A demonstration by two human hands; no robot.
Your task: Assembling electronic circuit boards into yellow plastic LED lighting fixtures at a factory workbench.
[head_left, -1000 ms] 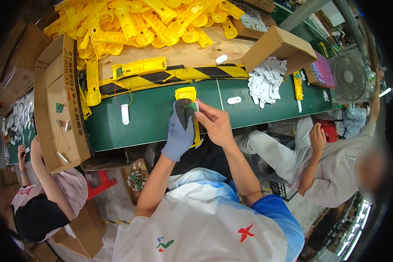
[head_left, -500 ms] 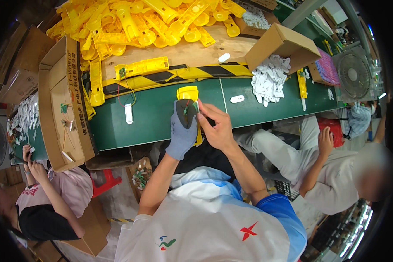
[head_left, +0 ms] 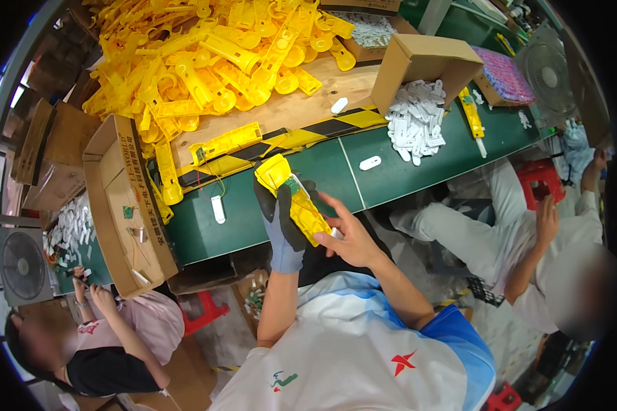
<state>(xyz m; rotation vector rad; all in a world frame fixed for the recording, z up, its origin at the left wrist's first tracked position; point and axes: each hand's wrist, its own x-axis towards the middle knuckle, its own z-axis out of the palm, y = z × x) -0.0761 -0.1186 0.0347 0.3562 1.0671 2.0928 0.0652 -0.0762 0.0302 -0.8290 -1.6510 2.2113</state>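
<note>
My left hand (head_left: 281, 222), in a grey-blue glove with a dark palm, is closed around a yellow plastic housing (head_left: 308, 214). The housing is tilted, with its wide rounded end up at the left and its hollow inside showing. A small green circuit board (head_left: 293, 185) lies in it near that end. My bare right hand (head_left: 353, 240) is at the lower end of the housing, thumb and fingers pinched on a small white part (head_left: 336, 233), mostly hidden by the fingers. Beyond my hands, a second yellow housing (head_left: 227, 142) with thin wires running to a white piece (head_left: 218, 209) lies at the bench edge strip.
A large heap of yellow housings (head_left: 206, 68) covers the wooden board. White pieces (head_left: 418, 127) spill from a tilted carton (head_left: 428, 58) at right. A long open carton (head_left: 110, 226) stands left on the green bench (head_left: 253, 233). Co-workers sit on both sides.
The housing has tipped from upright to slanting, its inside now more visible. My right hand has moved from its upper side down to its lower end. The whole view has shifted slightly.
</note>
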